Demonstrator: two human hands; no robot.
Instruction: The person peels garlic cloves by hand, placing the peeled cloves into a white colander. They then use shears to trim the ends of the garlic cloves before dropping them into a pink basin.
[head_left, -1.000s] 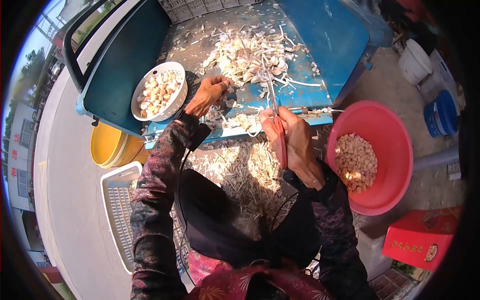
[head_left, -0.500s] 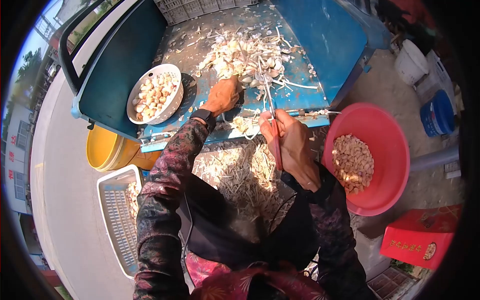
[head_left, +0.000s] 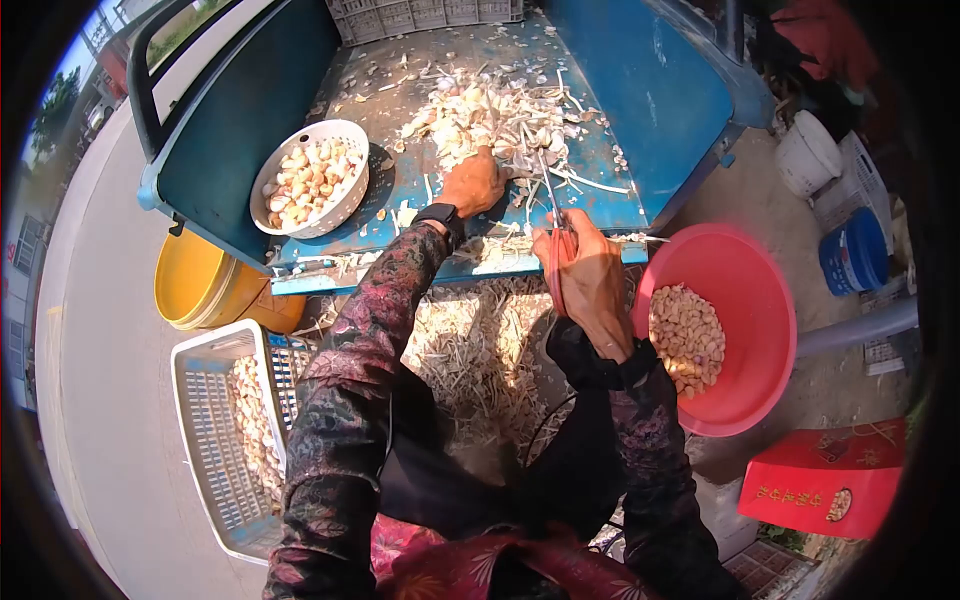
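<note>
My right hand is closed around red-handled scissors, their long metal blades pointing away from me toward a heap of garlic. The heap mixes bulbs, cloves, dry skins and cut stems on the blue truck bed. At the near edge of this heap, my left hand has its fingers curled; their tips and anything between them are hidden. A white colander of garlic stands to its left.
A pink tub holding peeled-looking cloves is at right. Left of my legs are a yellow bucket and a white plastic basket with garlic. Stem scraps cover the ground before me. A red box lies at lower right.
The view has shifted slightly. My left hand has moved a little right along the heap's near edge, closer to the scissors. My right hand keeps its grip on them.
</note>
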